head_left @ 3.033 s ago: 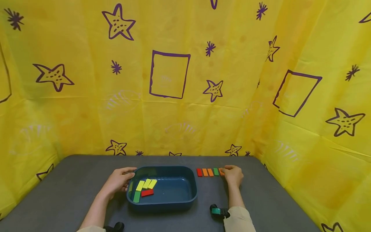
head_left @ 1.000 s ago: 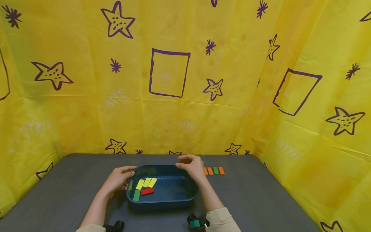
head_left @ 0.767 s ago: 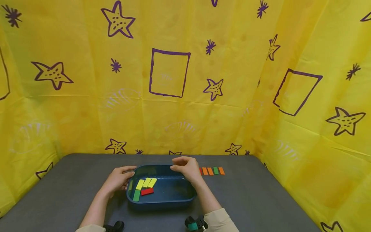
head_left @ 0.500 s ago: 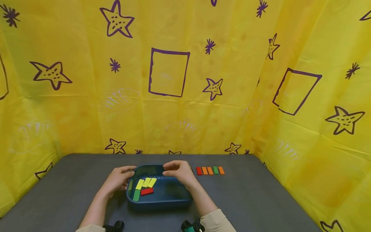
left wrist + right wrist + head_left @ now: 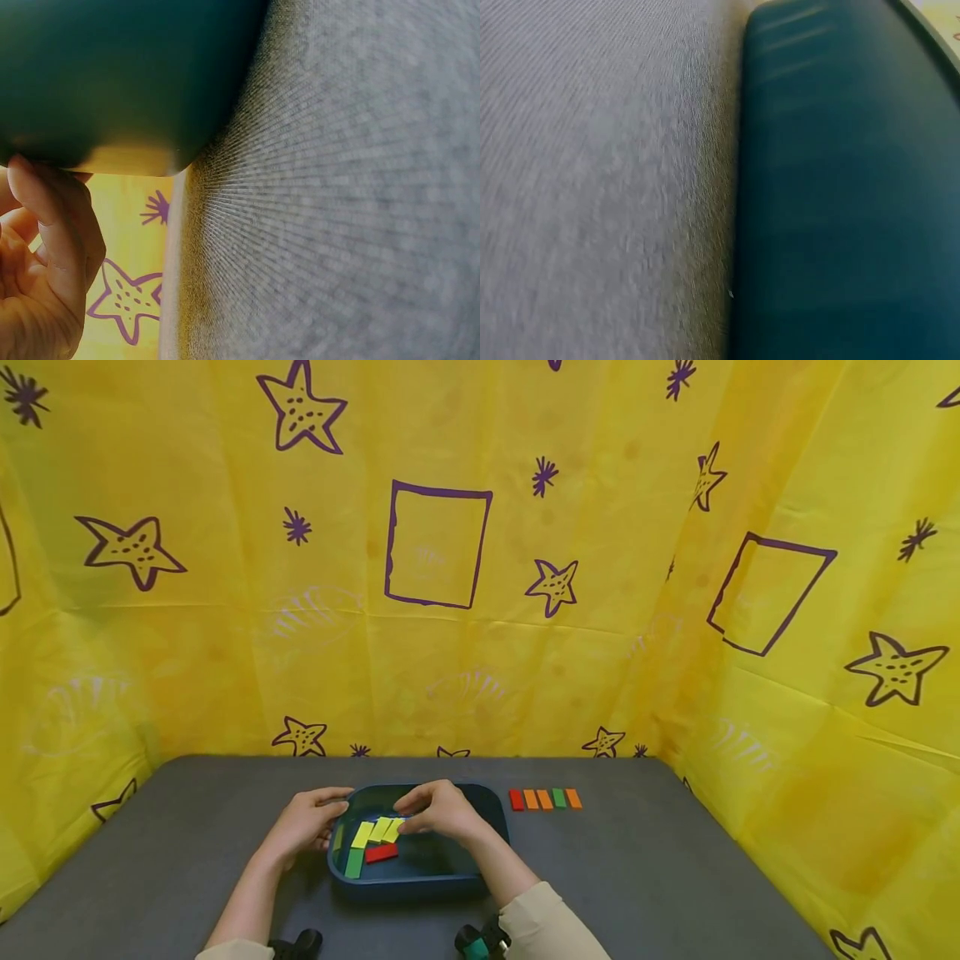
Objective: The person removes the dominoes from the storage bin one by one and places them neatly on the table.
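On tabletop point(image 5: 637, 877): tub point(image 5: 408, 885), yellow tiles point(image 5: 378, 830) inside, left end | left hand point(image 5: 300, 827): grip curled at tub's edge, likely for steadying it | right hand point(image 5: 438, 811): grip half open by tiles, nothing seen held

Bench point(image 5: 675, 877): drape point(image 5: 600, 668) behind far edge & both sides.
Tray point(image 5: 420, 882) (1): on bench, nr mid of far edge.
In tray, L half: tile trio point(image 5: 380, 830), abreast, twd far side; corner tile point(image 5: 355, 863), near-L; front tile point(image 5: 382, 852), just R of corner tile, before trio.
Tile row point(image 5: 543, 799) (5): R of tray, nr far edge, short of far-R corner.
L hand point(image 5: 303, 822): at tray's far-L corner.
R hand point(image 5: 438, 810): over tray, by trio's R end.
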Action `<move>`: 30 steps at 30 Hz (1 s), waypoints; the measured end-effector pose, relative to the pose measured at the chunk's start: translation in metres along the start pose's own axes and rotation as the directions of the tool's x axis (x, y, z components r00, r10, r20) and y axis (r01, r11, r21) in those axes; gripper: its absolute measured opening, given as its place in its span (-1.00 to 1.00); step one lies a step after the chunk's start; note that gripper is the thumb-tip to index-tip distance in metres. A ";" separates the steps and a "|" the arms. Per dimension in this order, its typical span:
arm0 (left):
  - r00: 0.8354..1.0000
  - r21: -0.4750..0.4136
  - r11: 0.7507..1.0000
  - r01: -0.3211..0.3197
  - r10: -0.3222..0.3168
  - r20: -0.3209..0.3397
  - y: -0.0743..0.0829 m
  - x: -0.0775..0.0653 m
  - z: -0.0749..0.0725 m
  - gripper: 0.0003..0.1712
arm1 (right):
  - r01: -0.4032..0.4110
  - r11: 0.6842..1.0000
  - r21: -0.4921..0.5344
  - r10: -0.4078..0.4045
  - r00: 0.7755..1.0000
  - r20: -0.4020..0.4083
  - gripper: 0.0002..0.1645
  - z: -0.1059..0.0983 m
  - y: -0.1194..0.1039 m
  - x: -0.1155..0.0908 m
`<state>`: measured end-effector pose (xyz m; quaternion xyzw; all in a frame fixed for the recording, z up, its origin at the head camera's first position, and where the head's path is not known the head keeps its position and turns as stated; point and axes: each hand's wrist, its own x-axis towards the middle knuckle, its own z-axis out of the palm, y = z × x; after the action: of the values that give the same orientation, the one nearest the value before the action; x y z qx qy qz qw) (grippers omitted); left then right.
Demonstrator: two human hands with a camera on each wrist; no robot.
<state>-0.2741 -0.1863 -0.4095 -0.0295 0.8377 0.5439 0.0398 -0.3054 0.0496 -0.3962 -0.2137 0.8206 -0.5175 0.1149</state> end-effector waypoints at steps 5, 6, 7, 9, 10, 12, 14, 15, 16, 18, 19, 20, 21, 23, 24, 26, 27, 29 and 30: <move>1.000 0.003 1.000 -0.008 0.008 0.003 -0.001 0.000 0.000 -0.48 | -0.071 0.997 -0.034 0.073 0.997 0.035 -0.69 0.010 -0.001 0.004; 1.000 0.004 1.000 -0.015 0.014 0.006 -0.001 0.000 0.000 -0.47 | -0.079 0.996 -0.040 0.081 0.996 0.041 -0.70 0.011 0.000 0.005; 1.000 0.003 1.000 -0.016 0.016 0.007 -0.001 0.000 0.000 -0.47 | -0.081 0.996 -0.047 0.084 0.995 0.047 -0.70 0.013 0.000 0.005; 1.000 -0.001 1.000 -0.016 0.016 0.005 -0.002 0.000 0.000 -0.48 | -0.075 0.995 -0.059 0.078 0.995 0.058 -0.70 0.015 0.000 0.005; 1.000 -0.002 1.000 -0.014 0.014 0.003 -0.002 0.000 0.000 -0.48 | -0.065 0.996 -0.068 0.070 0.995 0.064 -0.70 0.016 0.000 0.005; 1.000 0.001 1.000 -0.014 0.014 0.001 -0.002 0.001 0.000 -0.48 | -0.048 0.995 -0.092 0.055 0.996 0.073 -0.70 0.019 0.000 0.004; 1.000 0.004 1.000 -0.008 0.008 -0.002 -0.002 0.001 0.000 -0.48 | -0.036 0.992 -0.120 0.045 0.996 0.072 -0.71 0.020 0.001 0.004; 1.000 0.006 1.000 -0.008 0.008 -0.002 -0.002 0.001 0.000 -0.48 | -0.035 0.991 -0.133 0.045 0.996 0.071 -0.71 0.021 0.001 0.004; 1.000 0.007 1.000 -0.010 0.010 -0.001 -0.002 0.002 0.000 -0.48 | -0.035 0.989 -0.143 0.046 0.996 0.071 -0.71 0.022 0.002 0.003; 1.000 0.007 1.000 -0.010 0.010 0.000 -0.002 0.002 0.000 -0.48 | -0.034 0.987 -0.156 0.046 0.996 0.073 -0.72 0.023 0.003 0.003; 1.000 0.005 1.000 -0.010 0.010 -0.001 -0.002 0.002 0.000 -0.48 | -0.032 0.987 -0.160 0.044 0.996 0.075 -0.72 0.023 0.003 0.002; 1.000 0.005 1.000 -0.011 0.011 -0.001 -0.002 0.002 0.000 -0.48 | -0.028 0.986 -0.162 0.041 0.996 0.079 -0.72 0.023 0.003 0.002; 1.000 0.002 1.000 -0.012 0.012 -0.002 -0.002 0.002 0.000 -0.48 | -0.023 0.986 -0.168 0.037 0.996 0.081 -0.72 0.023 0.003 0.002; 1.000 -0.001 1.000 -0.015 0.015 -0.001 -0.002 0.001 0.000 -0.48 | -0.011 0.984 -0.178 0.027 0.996 0.091 -0.72 0.023 0.004 0.001; 1.000 -0.002 1.000 -0.017 0.017 -0.001 -0.002 0.001 0.000 -0.48 | -0.007 0.982 -0.187 0.025 0.995 0.095 -0.71 0.023 0.004 0.001; 1.000 -0.006 1.000 -0.020 0.020 0.003 -0.002 0.001 0.000 -0.48 | 0.004 0.977 -0.212 0.019 0.994 0.104 -0.69 0.024 0.004 0.001; 1.000 -0.008 1.000 -0.022 0.022 0.004 -0.002 0.001 0.000 -0.47 | 0.008 0.974 -0.227 0.016 0.994 0.106 -0.68 0.024 0.005 0.001; 1.000 -0.010 1.000 -0.021 0.021 0.006 -0.002 0.001 0.000 -0.48 | 0.015 0.967 -0.253 0.013 0.994 0.110 -0.66 0.025 0.005 0.001; 1.000 -0.009 1.000 -0.021 0.021 0.006 -0.002 0.001 0.000 -0.48 | 0.019 0.964 -0.264 0.011 0.994 0.109 -0.65 0.025 0.005 0.001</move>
<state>-0.2746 -0.1868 -0.4110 -0.0192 0.8352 0.5483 0.0367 -0.2970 0.0313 -0.4119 -0.2568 0.8743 -0.3912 0.1290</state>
